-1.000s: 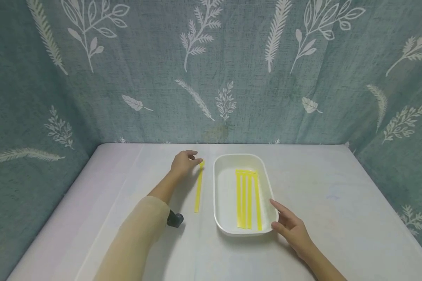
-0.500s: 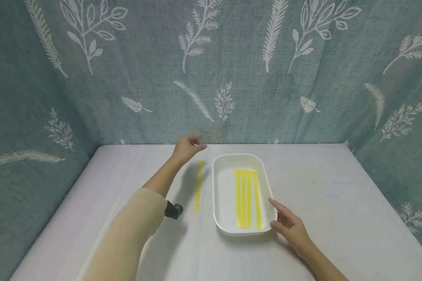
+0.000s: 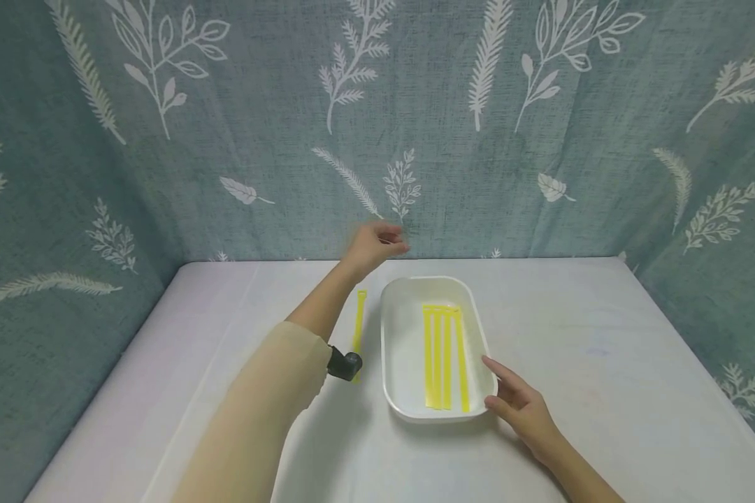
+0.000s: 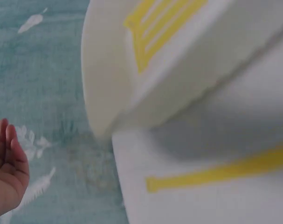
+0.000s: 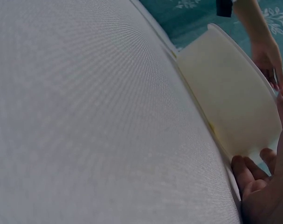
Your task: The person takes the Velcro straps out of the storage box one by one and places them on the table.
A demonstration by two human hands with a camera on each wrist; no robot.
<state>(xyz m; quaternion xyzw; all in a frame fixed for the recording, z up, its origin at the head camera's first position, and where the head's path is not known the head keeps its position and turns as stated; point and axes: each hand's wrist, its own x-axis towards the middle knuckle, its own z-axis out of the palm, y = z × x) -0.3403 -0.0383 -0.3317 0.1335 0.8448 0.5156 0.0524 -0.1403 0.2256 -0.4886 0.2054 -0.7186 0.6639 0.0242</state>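
Note:
My left hand is raised over the table's far edge, above and beyond a long yellow strip with a slightly wider far end. Its fingers are loosely bent, thumb apart from them, and nothing shows between; in the left wrist view part of the hand appears at the left edge. Beside the strip stands a shallow white tray with rounded corners. Inside lie several similar yellow strips, side by side, their wide ends lined up. My right hand holds the tray's near right corner, thumb and fingers at the rim and side.
A white-covered table meets a green leaf-patterned cloth at the back and sides. On my left wrist sits a small black device, which overlaps the near part of the loose strip in the head view.
My left hand has lifted off the far end of the loose strip and moved up and right. The strip stays on the table. My right hand and the tray have not moved.

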